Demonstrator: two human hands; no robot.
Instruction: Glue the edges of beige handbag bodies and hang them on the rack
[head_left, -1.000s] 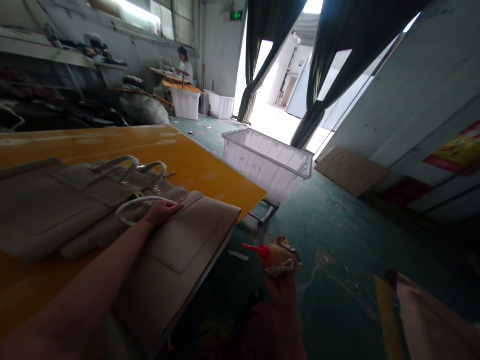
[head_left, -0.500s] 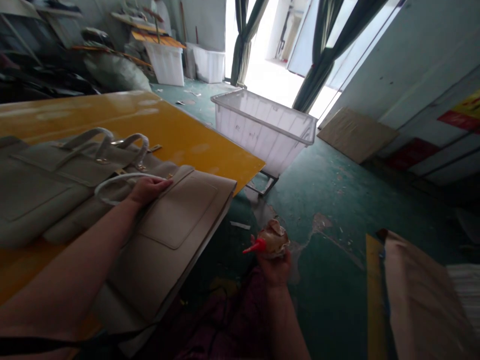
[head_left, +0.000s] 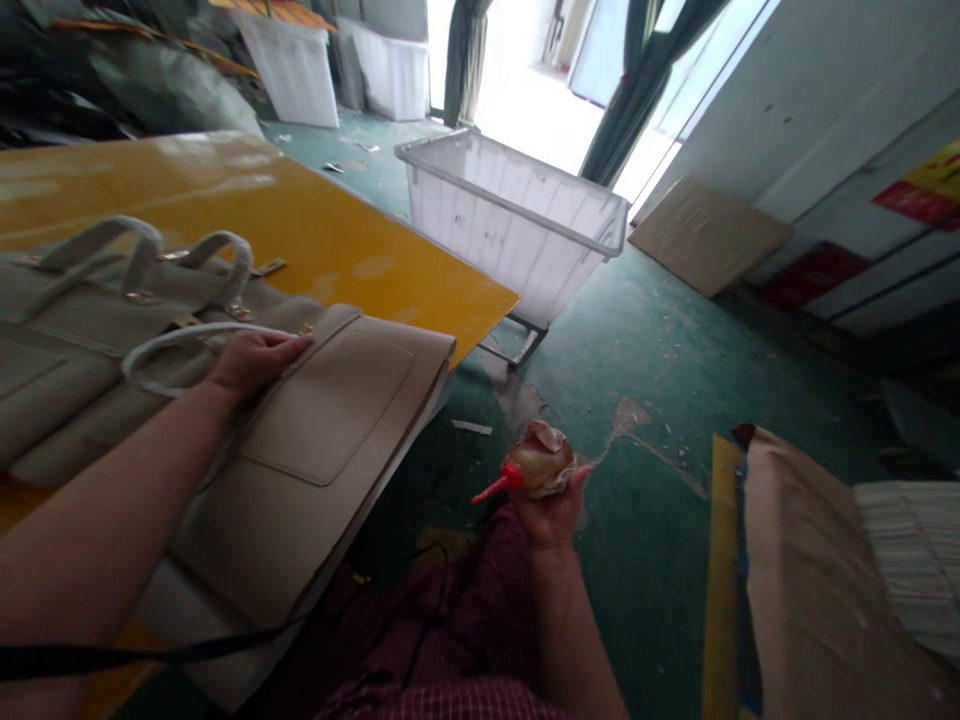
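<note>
On the left, my left hand point(head_left: 251, 362) is closed on the top edge of a beige handbag point(head_left: 330, 400), by the gold fitting where its pale handle point(head_left: 142, 370) joins. This bag lies on its side and sticks out past the table corner. More beige bags point(head_left: 75, 300) with upright handles lie close behind it. Out over the floor, my right hand point(head_left: 553, 515) holds a squeeze glue bottle point(head_left: 541, 462), brown and crusted, its red nozzle point(head_left: 495, 484) pointing left toward the bag. The nozzle and the bag are apart.
The bags rest on a yellow table point(head_left: 315, 220). Past its corner stands a white plastic bin point(head_left: 510, 200) on a metal frame. At lower right are a brown paper-covered stack point(head_left: 810, 580) and pale stacked sheets point(head_left: 911, 550). A board point(head_left: 709, 235) leans by the wall.
The view has tilted down and shifted slightly, so the scene sits higher and further left. Both hands keep their holds; the red nozzle points a little more downward.
</note>
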